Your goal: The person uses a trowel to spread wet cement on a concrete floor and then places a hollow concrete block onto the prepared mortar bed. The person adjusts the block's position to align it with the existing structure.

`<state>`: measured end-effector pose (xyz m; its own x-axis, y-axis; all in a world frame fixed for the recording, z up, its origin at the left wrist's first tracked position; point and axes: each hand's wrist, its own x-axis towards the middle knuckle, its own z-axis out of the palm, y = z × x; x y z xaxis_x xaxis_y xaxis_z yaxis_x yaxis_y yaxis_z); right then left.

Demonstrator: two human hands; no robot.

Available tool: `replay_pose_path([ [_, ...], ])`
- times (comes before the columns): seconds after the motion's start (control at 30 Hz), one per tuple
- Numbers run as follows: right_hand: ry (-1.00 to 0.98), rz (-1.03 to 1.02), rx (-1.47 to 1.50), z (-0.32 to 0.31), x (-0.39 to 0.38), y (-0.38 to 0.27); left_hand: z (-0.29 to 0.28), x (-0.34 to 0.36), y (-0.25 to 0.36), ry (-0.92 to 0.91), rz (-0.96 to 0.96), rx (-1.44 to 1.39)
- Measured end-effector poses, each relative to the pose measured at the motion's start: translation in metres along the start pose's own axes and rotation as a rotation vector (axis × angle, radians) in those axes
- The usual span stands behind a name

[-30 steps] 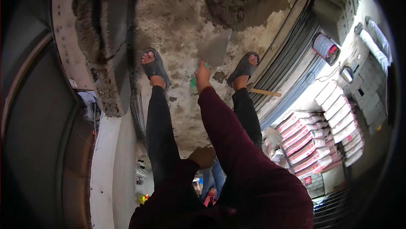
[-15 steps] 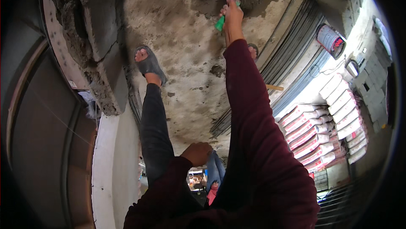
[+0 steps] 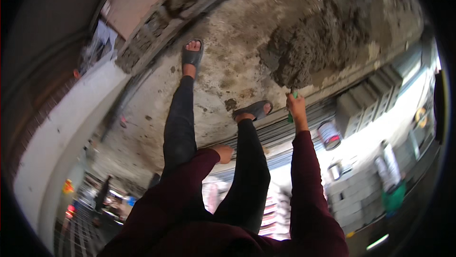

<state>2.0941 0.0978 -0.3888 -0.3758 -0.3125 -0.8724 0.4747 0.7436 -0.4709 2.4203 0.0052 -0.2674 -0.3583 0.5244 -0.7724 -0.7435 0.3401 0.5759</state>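
You can read no text here: past the concrete floor's (image 3: 156, 114) edge, the can's (image 3: 328, 135) label and stacked bags' (image 3: 280, 209) red markings blur.

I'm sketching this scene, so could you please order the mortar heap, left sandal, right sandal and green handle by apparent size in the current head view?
Largest to smallest:
1. Mortar heap
2. Left sandal and right sandal: too alike to rank
3. Green handle: smallest by its visible part, being partly covered
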Motion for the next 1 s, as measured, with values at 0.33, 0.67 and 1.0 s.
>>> replay_pose_path([
  [0.33,-0.576,-0.245,-1.278,0.108,0.023,-0.242,-0.010,-0.003,0.041,0.247,0.222,-0.219],
  [0.67,-0.611,-0.809,-1.889,0.324,0.049,-0.412,-0.041,-0.043,0.014,0.273,0.293,-0.269],
  [1.0,-0.246,-1.215,-1.863,0.329,0.096,-0.383,-0.054,-0.055,0.006,0.273,0.334,-0.344],
])
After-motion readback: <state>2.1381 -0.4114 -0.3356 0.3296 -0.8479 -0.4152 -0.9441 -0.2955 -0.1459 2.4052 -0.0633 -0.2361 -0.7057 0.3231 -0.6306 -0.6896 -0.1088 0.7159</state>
